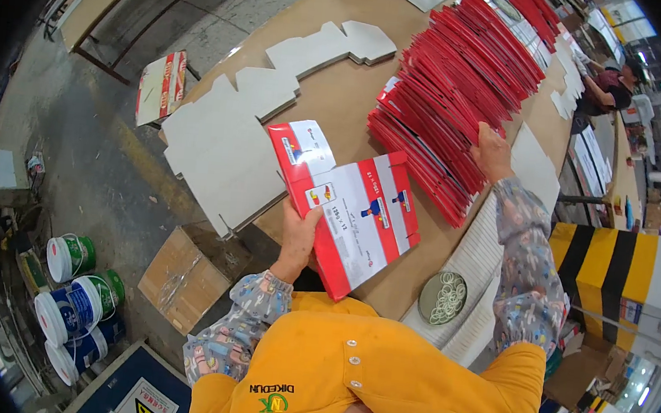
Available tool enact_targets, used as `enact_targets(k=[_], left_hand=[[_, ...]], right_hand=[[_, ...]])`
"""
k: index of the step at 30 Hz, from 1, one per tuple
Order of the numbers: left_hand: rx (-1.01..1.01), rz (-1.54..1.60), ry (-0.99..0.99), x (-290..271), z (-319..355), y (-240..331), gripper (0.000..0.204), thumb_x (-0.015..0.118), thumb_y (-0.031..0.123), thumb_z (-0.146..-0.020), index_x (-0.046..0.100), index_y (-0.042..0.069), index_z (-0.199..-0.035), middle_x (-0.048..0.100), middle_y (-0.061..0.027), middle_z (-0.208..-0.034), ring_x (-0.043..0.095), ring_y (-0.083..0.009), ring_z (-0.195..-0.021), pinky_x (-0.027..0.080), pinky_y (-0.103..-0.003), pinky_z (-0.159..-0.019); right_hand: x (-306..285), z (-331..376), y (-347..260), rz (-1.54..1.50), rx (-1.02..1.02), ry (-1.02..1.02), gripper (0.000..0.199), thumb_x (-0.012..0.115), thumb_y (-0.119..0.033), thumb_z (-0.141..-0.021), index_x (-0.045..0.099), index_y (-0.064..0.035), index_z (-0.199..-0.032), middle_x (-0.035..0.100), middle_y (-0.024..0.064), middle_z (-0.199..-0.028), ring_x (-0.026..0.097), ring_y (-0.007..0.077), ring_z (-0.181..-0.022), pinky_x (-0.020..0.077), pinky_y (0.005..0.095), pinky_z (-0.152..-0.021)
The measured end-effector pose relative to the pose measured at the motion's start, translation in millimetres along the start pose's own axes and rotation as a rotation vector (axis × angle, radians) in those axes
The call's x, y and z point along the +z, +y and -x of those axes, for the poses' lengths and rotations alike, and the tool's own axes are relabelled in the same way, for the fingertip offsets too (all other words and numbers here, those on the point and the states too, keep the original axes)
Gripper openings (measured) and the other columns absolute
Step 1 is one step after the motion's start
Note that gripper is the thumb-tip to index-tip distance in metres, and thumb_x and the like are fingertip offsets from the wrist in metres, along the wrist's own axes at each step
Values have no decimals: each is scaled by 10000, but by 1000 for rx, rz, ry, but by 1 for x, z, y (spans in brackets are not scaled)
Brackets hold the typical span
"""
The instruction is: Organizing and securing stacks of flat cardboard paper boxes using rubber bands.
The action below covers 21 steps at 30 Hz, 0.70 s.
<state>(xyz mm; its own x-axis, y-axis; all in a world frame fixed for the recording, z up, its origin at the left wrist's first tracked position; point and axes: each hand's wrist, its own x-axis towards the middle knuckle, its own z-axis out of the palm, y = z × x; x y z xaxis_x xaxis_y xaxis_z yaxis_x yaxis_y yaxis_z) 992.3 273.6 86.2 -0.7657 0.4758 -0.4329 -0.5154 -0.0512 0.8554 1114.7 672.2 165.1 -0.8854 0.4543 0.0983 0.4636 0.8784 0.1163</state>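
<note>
My left hand (295,239) grips a red-and-white carton (360,229); my right hand (494,154) touches the leaning carton row (449,87), grip unclear. Uneven pressure could make it slide.

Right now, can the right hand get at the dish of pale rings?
Probably yes: nothing visible covers the dish or its rings. The right hand is at the red stack, seemingly holding nothing loose, and would likely just need drawing back.
</note>
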Motion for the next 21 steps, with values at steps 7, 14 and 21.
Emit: enact_targets(k=[7, 14, 21], left_hand=[[66, -59, 65, -3, 11, -9, 396, 554, 88, -843, 392, -22, -1187, 520, -147, -1122, 547, -218, -1009, 465, -347, -862], [64, 108, 73, 28, 19, -8, 382, 520, 178, -927, 389, -2, -1238, 513, -124, -1141, 513, -205, -1053, 433, -333, -906], [-50, 18, 98, 6, 21, -15, 539, 639, 270, -862, 386, -26, -1235, 547, -159, -1148, 558, -225, -1029, 448, -335, -895]], right_hand=[[-107, 45, -103, -132, -38, -5, 544, 673, -82, -723, 466, -26, -1223, 629, 184, -998, 610, 370, -899, 491, 455, -712], [-47, 104, -241, -493, -110, -24, 587, 662, -61, -706, 460, 0, -1253, 607, 234, -984, 601, 408, -904, 491, 465, -726], [-7, 110, -266, -767, 107, -341, 522, 652, -270, -838, 456, 14, -1230, 643, 251, -973, 614, 408, -923, 484, 473, -765]])
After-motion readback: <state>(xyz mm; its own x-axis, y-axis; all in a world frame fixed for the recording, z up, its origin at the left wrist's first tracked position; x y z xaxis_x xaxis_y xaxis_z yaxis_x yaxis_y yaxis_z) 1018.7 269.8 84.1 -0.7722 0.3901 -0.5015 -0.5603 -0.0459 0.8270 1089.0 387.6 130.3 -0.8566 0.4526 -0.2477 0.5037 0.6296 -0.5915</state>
